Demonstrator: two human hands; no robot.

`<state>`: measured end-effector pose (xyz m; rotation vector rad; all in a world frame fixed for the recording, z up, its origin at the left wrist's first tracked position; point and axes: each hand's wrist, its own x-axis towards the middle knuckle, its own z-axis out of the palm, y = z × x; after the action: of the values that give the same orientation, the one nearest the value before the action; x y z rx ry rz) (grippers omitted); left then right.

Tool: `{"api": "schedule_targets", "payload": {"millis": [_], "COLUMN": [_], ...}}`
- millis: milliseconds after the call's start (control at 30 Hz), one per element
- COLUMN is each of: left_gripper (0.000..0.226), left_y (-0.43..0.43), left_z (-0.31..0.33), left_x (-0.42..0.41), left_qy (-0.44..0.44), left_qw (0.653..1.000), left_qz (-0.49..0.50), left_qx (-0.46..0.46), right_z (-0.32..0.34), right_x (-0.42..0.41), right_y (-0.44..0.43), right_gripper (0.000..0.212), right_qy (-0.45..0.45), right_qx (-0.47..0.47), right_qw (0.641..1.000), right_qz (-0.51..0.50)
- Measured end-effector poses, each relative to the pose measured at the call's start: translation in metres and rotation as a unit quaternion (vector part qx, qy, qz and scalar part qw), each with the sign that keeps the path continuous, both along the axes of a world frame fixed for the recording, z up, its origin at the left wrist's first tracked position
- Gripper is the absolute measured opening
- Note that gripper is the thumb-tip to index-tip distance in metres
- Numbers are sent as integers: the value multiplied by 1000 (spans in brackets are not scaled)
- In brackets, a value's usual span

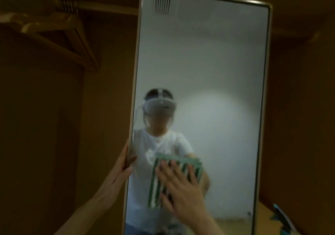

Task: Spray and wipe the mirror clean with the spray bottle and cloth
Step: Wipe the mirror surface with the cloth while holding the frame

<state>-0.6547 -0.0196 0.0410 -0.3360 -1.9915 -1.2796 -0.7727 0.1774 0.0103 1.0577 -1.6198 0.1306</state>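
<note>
The right hand [181, 185] lies flat with its fingers spread wide and straight, pressing a green-and-white striped cloth [156, 185] against the lower part of the glass. The left hand [121, 167] grips the left side of the frame [135, 71], thumb on the front and fingers apparently round the back edge, steadying it. The tall mirror [208, 62] stands upright and slightly tilted in the view, and the glass looks hazy over most of its height, so the wiping step seems to be under way with much of the surface above the cloth not yet covered. To do it well, I would keep the palm flat so the whole cloth bears on the glass, work in overlapping passes toward the top and into the corners, and hold the frame firmly so that the push does not rock it. The upper half looks a long reach from here. At the lower right edge, beside the mirror, a blue-and-white object [282, 218] sits over a light wooden counter [266, 214]; it may be the spray bottle, but it is too blurred and cut off to tell. Farther back on the left, wooden hangers [72, 35] hang from a rail [108, 7] in a dim brown wardrobe, well apart from the wiping path.
</note>
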Motion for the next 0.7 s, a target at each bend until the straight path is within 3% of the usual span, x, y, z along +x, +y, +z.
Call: {"api": "schedule_targets", "payload": {"millis": [100, 267, 367, 500, 633, 700], "left_gripper": [99, 87, 74, 71, 64, 74], "left_y": [14, 23, 26, 30, 36, 38], "left_z": [2, 5, 4, 3, 0, -1], "left_x": [8, 12, 11, 9, 7, 9], "left_qy": [-36, -38, -32, -24, -5, 9], "left_qw": [999, 998, 998, 998, 997, 998], "left_qz": [13, 20, 14, 24, 15, 10], "left_qx": [23, 41, 49, 45, 69, 57], "right_z": [65, 194, 224, 186, 104, 61], "right_x": [-20, -34, -25, -7, 5, 8], "right_y": [16, 43, 29, -6, -21, -22], "right_gripper": [77, 69, 70, 68, 66, 67], "right_qy": [-6, -72, -67, 1, -5, -10], "right_qx": [-85, -210, -222, -176, -104, -71], "right_qw": [996, 974, 972, 984, 994, 997], "right_qz": [3, -38, -29, 7, 28, 14]}}
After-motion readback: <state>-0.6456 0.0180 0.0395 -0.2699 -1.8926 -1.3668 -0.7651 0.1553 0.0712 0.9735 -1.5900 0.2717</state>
